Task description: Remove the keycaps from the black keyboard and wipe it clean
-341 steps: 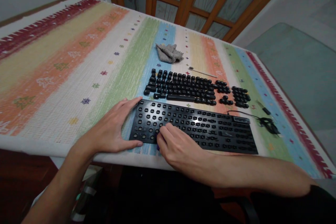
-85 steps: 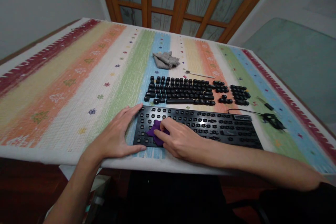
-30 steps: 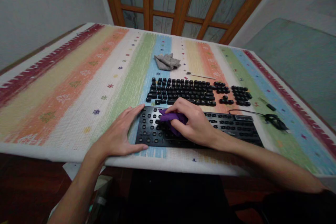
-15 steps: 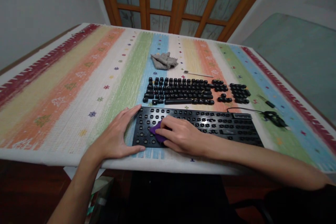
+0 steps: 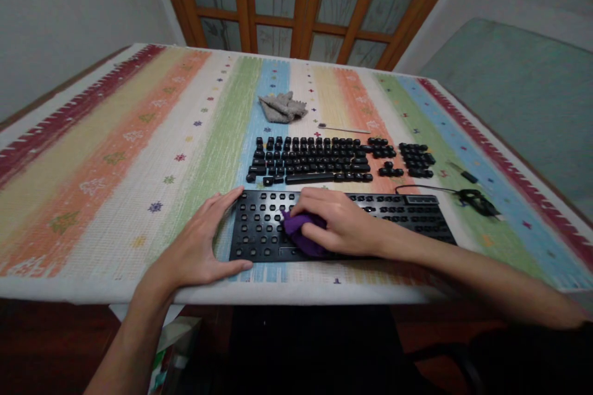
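A black keyboard (image 5: 252, 234) with its keycaps taken off lies flat near the table's front edge. My left hand (image 5: 197, 244) grips its left end, thumb at the near corner and fingertips at the far corner. My right hand (image 5: 343, 222) is closed around a bunched purple cloth (image 5: 299, 227), which presses on the key switches left of the middle. The hand and forearm hide part of the keyboard. Just beyond it, the loose black keycaps (image 5: 319, 157) are laid out in keyboard order.
A crumpled grey cloth (image 5: 282, 108) lies behind the keycaps, with a thin brush-like stick (image 5: 345, 129) to its right. The keyboard's coiled cable (image 5: 477, 202) and a small dark-handled brush (image 5: 466, 174) lie at the right. A striped cloth covers the table (image 5: 111, 191).
My right hand has moved the purple cloth rightward over the keyboard, baring more switches at the left. My left hand keeps its place on the left end. The whole view has shifted slightly.
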Available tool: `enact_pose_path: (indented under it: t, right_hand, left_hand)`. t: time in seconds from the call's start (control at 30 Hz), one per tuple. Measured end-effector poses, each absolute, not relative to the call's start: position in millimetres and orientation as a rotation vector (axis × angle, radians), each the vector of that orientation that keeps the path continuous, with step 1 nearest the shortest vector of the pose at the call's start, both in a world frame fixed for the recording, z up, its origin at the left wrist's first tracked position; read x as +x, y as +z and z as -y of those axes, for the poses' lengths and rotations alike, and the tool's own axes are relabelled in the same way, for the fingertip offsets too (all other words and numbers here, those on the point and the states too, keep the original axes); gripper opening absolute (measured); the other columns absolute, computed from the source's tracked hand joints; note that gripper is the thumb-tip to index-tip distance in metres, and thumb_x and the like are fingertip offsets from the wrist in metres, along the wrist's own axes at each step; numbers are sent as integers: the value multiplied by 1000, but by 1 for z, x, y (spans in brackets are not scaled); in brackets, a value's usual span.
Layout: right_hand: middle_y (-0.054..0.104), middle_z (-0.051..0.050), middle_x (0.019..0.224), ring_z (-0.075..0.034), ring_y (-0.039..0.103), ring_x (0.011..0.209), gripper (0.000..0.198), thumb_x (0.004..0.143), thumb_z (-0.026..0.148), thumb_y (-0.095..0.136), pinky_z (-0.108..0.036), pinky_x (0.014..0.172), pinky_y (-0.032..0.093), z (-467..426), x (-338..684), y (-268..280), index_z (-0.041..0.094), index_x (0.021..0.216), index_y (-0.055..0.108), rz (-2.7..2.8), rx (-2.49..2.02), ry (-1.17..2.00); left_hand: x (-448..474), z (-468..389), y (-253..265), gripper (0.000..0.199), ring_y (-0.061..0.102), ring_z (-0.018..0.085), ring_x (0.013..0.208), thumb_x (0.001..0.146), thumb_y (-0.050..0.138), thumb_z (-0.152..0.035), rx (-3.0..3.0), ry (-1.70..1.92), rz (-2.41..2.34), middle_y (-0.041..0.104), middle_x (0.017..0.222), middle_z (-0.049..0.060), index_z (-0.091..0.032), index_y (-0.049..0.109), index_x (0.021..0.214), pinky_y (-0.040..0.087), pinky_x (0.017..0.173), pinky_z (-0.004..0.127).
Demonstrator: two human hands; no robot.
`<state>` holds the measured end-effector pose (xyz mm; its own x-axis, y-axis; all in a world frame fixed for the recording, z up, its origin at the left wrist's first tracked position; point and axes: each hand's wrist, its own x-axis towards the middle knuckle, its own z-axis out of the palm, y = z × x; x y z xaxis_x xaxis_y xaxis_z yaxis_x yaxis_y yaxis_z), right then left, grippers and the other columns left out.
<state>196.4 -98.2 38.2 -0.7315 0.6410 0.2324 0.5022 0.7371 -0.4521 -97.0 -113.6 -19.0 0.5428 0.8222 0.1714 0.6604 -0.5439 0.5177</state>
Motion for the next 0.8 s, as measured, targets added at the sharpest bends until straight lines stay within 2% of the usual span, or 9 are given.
enact_pose_path:
  t: [0.23,0.4,0.6,0.8]
  right_hand:
    - [65,-5,85,-18,61,76,15,90,17,55,-31,70,48,110,271,59,17,101,66,2360,-1164,138]
    - [67,-8,92,-21,63,82,19,90,13,57,-33,72,51,123,295,54,17,105,67,2392,-1100,-220]
    - [68,-10,93,-21,61,82,19,94,13,53,-34,73,52,129,308,39,16,108,66,2554,-1014,-326]
    - [67,-10,87,-22,60,78,19,95,17,51,-36,69,50,129,328,36,16,104,68,2550,-1090,-274]
  left_hand:
    - [-99,112,-21,115,40,44,139,67,79,-60,2372,575,-1212,38,155,14,-30,15,157,34,114,69]
    - [-97,112,-17,111,41,43,138,69,78,-59,2414,591,-1169,37,156,13,-33,16,157,33,115,69]
    - [-97,112,-14,107,41,43,140,71,77,-56,2466,579,-1176,37,157,13,-32,19,157,31,116,69]
    - [-98,112,-15,105,44,44,137,72,76,-57,2488,586,-1201,41,154,16,-27,22,157,34,113,71]
